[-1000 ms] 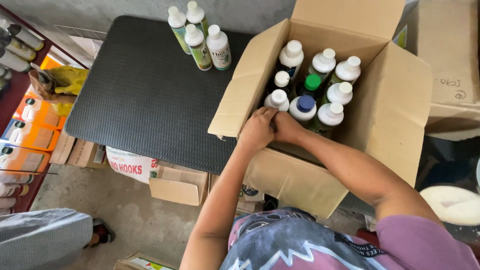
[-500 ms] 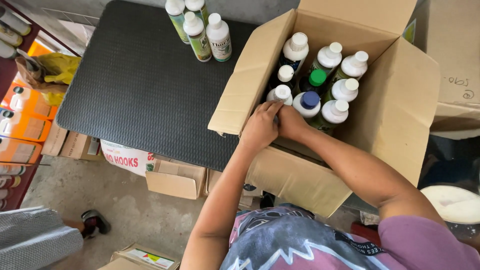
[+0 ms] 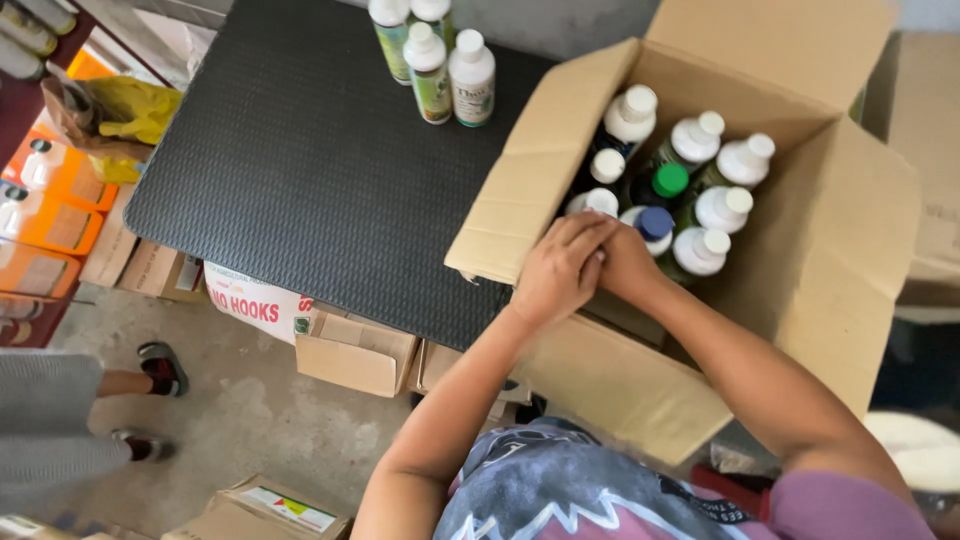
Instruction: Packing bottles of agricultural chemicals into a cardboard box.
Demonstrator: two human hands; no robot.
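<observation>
Left hand (image 3: 562,268) and right hand (image 3: 618,262) close together over a white-capped bottle (image 3: 596,201) in the box (image 3: 820,270); rigid, probably slick plastic, best gripped below the cap.

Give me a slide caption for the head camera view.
Both hands, left hand and right hand, reach among capped bottles in an open cardboard box.

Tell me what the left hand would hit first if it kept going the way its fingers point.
Probably the white-capped bottle just beyond the left hand, inside the cardboard box; depth is unclear.
</observation>
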